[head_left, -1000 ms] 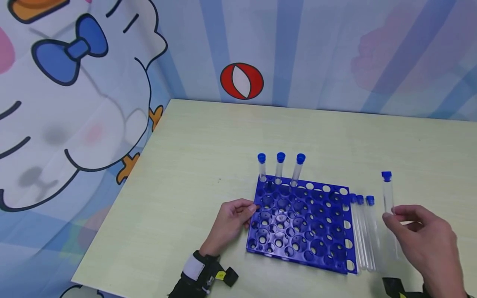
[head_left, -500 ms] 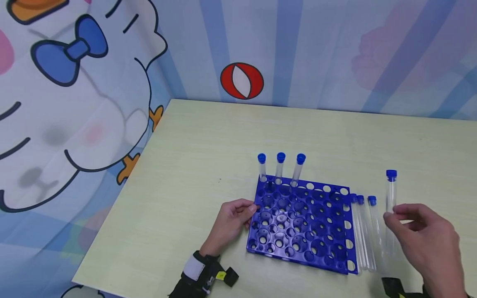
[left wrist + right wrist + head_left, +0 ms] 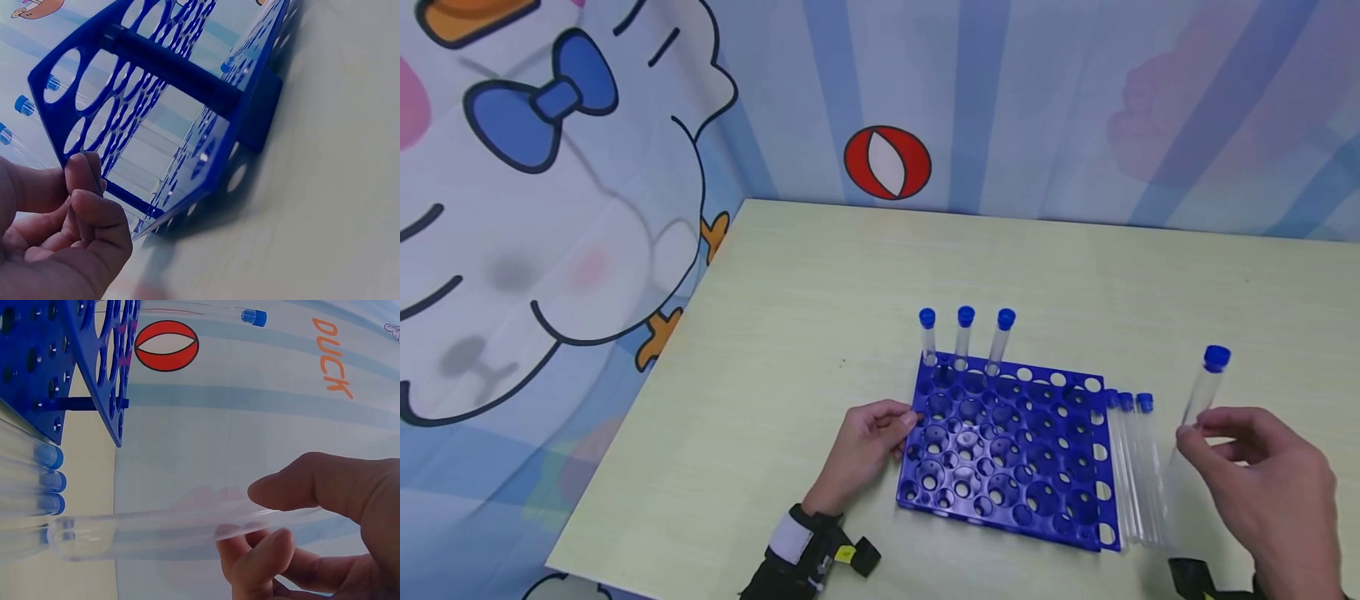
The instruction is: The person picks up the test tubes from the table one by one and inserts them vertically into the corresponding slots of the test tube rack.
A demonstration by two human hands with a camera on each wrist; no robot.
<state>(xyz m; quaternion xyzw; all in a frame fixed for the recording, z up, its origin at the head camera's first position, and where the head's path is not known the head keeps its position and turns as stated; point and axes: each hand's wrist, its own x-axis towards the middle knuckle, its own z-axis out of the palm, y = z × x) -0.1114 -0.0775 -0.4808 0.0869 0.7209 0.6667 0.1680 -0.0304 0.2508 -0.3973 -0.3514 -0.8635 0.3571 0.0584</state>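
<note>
My left hand point(image 3: 868, 437) pinches the left edge of a blue test tube rack point(image 3: 1000, 450); in the left wrist view, thumb and fingers point(image 3: 84, 175) meet at the rim of its upper plate. My right hand point(image 3: 1262, 475) pinches a clear test tube point(image 3: 1204, 392) with a blue cap between thumb and fingertips, right of the rack. The tube leans, cap up and to the right; its rounded bottom shows in the right wrist view. Three capped test tubes point(image 3: 962, 342) stand in the rack's back row, toward its left. The rack's other visible holes hold no tubes.
Several capped test tubes point(image 3: 1135, 475) lie side by side on the table along the rack's right side. The pale wooden table point(image 3: 760, 333) meets a printed wall point(image 3: 1037, 108) at the back and another on the left.
My right hand has shifted slightly to the right, and the held test tube has gone from nearly upright to leaning right. My left hand and the rack have stayed in place.
</note>
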